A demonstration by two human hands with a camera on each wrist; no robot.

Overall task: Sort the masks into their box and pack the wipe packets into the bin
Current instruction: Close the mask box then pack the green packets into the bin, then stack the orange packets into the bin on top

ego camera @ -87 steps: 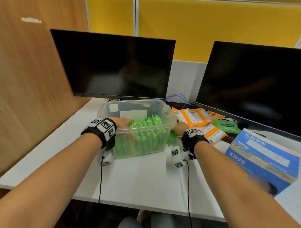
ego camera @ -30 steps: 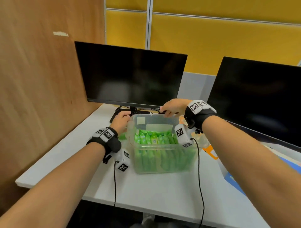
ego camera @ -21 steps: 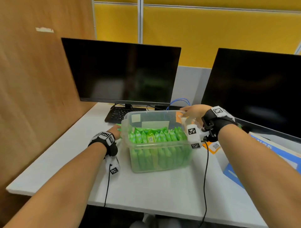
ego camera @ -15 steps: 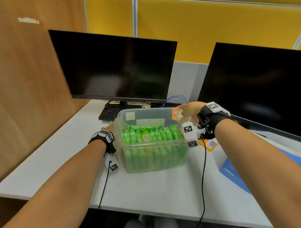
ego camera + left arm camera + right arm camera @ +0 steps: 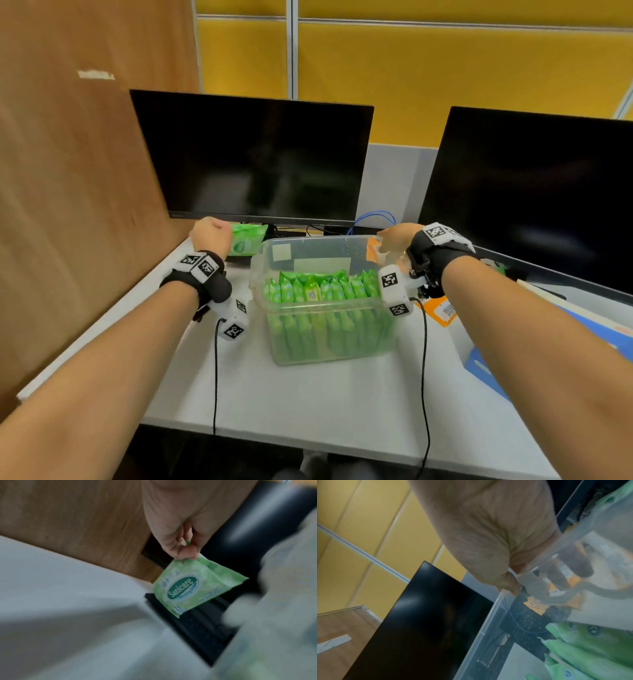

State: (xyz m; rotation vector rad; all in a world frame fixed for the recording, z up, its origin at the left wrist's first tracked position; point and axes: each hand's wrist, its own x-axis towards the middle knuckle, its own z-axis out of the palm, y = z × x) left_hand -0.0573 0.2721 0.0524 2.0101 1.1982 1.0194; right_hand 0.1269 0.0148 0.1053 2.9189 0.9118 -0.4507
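Pinching a green wipe packet (image 5: 192,588), left hand (image 5: 210,236); right hand (image 5: 394,238) grips bin rim (image 5: 325,238).

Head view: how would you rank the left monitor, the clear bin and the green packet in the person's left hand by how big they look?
1. Left monitor, largest.
2. Clear bin.
3. Green packet, smallest, partly hidden by the left hand.

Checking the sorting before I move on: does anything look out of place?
Yes. Orange packets lie loose on the desk right of the bin, and the left hand holds one green packet outside it.
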